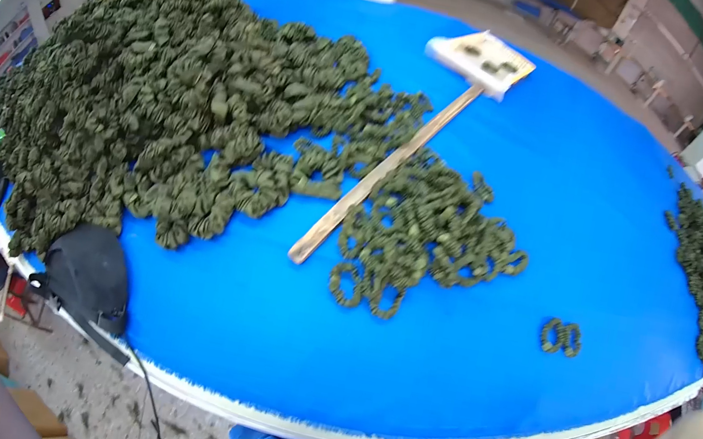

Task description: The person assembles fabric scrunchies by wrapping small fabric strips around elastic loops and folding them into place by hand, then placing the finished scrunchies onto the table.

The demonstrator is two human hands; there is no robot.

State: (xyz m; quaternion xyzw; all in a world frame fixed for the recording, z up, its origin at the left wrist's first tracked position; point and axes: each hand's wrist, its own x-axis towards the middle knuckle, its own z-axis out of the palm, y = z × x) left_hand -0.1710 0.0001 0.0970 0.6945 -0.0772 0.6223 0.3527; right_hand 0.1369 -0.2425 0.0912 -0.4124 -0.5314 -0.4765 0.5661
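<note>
Rings [427,219] look light, springy; best held thumb inside, fingers outside. Hands out of sight: can't tell their grip.

You can't read any lettering, numbers or brands here, tbh. Closest you get is what look like posters [11,50] on the wall in the upper left of the frame, and they're way too small and blurry to make out.

Right of the wooden pole [388,171], past the smaller ring pile [441,218], the blue tabletop [603,207] lay largely open for passage, while the large ring heap [171,94] blocked its left.
</note>
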